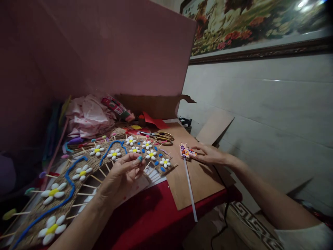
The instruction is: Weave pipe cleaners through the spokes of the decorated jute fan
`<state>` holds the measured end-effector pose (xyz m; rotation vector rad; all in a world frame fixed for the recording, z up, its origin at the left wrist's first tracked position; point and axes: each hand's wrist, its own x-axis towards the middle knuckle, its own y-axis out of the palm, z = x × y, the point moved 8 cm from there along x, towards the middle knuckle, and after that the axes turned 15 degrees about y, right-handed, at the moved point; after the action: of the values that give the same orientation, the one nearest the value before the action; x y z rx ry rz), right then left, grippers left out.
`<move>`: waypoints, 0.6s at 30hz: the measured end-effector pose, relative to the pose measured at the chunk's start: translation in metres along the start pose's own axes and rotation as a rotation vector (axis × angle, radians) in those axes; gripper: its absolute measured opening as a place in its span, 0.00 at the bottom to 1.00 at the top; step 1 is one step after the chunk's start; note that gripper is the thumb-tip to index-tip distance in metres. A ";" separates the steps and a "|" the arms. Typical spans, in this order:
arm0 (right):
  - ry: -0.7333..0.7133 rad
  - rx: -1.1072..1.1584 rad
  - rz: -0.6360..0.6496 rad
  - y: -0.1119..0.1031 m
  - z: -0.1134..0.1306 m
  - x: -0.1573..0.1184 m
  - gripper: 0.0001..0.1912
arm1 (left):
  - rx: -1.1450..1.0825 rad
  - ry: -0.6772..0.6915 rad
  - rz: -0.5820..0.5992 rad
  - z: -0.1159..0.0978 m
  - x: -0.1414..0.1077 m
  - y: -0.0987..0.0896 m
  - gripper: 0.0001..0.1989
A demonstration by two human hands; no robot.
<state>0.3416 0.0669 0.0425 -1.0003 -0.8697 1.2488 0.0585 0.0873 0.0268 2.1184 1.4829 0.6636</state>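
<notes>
My left hand point(125, 173) is raised over the inner edge of a fan-shaped twine panel point(63, 185). A small blue bit of clay point(139, 158) is pinched between its thumb and index finger. The panel bears white daisies point(53, 193) with yellow centres, a wavy blue strand point(70, 184), blue dots and wooden sticks. My right hand point(208, 153) has its fingertips around the handle of a flower-patterned hot glue gun point(184, 151), low over the brown board point(179, 187). From the gun's back a long whitish glue stick point(191, 191) runs toward me.
Gold-handled scissors point(163, 136) lie behind the panel. Red paper point(153, 121), a pink crumpled bag point(90, 116) and a twine ball point(119, 132) sit farther back. A black cord point(225, 211) hangs past the edge of the red tablecloth point(145, 215). A tiled wall rises right.
</notes>
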 end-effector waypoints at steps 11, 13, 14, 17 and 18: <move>0.049 -0.108 -0.165 0.025 -0.002 0.004 0.18 | -0.020 0.014 -0.016 0.001 -0.001 -0.001 0.09; 0.070 -0.033 -0.229 0.022 -0.004 0.002 0.17 | -0.031 0.021 -0.027 0.002 0.000 -0.002 0.09; 0.089 0.032 -0.269 0.018 -0.007 0.001 0.16 | -0.034 0.025 -0.026 0.002 0.000 -0.003 0.09; 0.165 0.349 -0.343 0.002 -0.020 -0.006 0.14 | -0.032 0.019 0.006 0.005 0.001 -0.003 0.08; 0.182 0.448 -0.329 -0.001 -0.023 -0.008 0.15 | -0.034 0.012 0.021 0.006 0.001 -0.002 0.08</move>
<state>0.3623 0.0559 0.0362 -0.5726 -0.5498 0.9928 0.0610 0.0882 0.0209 2.1112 1.4471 0.7049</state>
